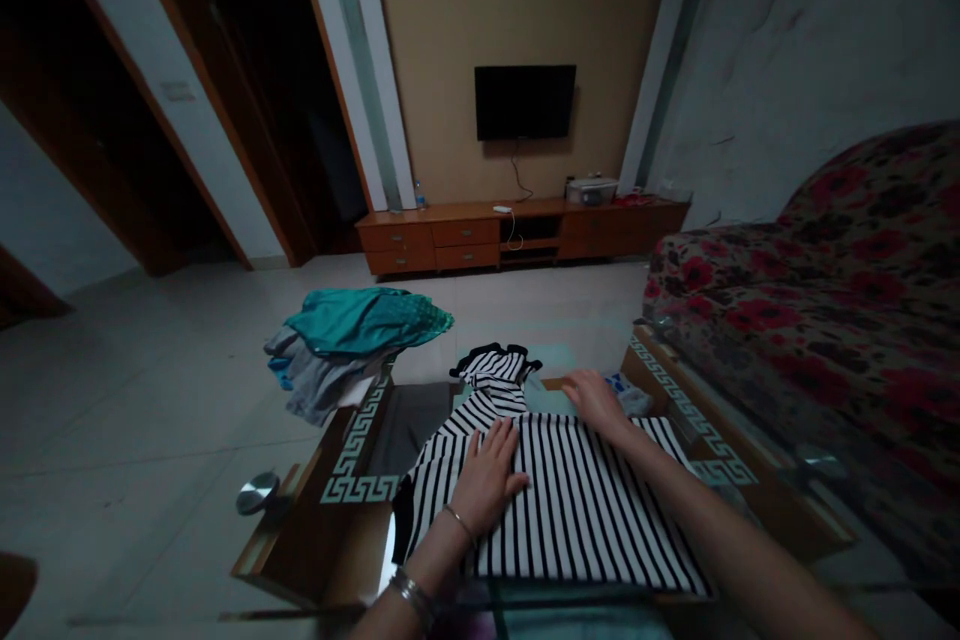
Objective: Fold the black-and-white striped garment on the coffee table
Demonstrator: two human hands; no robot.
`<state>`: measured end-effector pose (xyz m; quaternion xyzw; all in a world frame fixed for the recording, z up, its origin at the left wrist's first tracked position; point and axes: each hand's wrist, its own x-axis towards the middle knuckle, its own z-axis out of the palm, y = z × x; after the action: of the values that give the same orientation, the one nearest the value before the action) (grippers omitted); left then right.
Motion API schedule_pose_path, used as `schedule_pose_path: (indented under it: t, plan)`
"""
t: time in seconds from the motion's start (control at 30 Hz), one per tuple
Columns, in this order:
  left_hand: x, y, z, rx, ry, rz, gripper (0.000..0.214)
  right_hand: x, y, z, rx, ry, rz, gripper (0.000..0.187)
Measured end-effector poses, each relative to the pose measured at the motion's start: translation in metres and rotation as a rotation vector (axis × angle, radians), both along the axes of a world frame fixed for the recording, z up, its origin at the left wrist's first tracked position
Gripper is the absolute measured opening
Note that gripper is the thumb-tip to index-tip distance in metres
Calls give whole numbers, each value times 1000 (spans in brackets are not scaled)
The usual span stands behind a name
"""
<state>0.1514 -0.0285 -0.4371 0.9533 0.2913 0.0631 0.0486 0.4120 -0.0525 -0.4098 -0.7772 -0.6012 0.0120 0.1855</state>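
Observation:
A black-and-white striped shirt (577, 510) lies spread on a glass-topped coffee table (360, 490), with one black-trimmed part bunched at its far side. My left hand (489, 475) rests flat on the left part of the cloth, fingers stretched out, and nothing is held in it. Just at the far edge of the shirt, my right hand (596, 402) has its fingers reaching forward and to the left. Its palm side is hidden, but no cloth shows pinched in it. The right forearm crosses over the right side of the stripes.
A pile of teal and grey clothes (352, 325) sits on the table's far left corner. To the right stands a floral sofa (847, 270). Beyond the tiled floor are a low wooden TV cabinet (465, 235) and a wall-mounted television (525, 102).

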Motion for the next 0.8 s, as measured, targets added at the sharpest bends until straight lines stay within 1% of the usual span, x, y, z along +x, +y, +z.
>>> schedule_pose_path:
  t: [0.1, 0.2, 0.27, 0.37, 0.43, 0.5, 0.57, 0.63, 0.7, 0.8]
  plan:
    - [-1, 0, -14, -29, -30, -16, 68, -27, 68, 20, 1, -6, 61, 32]
    - [-4, 4, -20, -47, -48, -11, 68, -50, 129, 26, -43, -4, 95, 32]
    - [-5, 6, -21, -63, -57, -13, 68, -61, 160, 26, -93, 2, 103, 34]
    - [-5, 9, -21, -90, -64, -7, 70, -70, 191, 23, -190, 9, 95, 42]
    - [-4, 10, -22, -111, -61, 4, 71, -70, 202, 21, -261, 10, 64, 45]
    - [-4, 11, -24, -123, -65, 19, 72, -63, 206, 20, -312, 5, -7, 37]
    - [-4, 11, -27, -123, -84, 36, 72, -51, 205, 20, -341, -5, -111, 33]
    - [-4, 11, -28, -119, -105, 47, 72, -37, 199, 21, -357, -11, -196, 32]
    - [-4, 11, -30, -118, -115, 54, 72, -24, 191, 21, -360, 0, -215, 29]
    - [-5, 11, -33, -115, -116, 59, 73, -13, 183, 24, -329, 40, -153, 23]
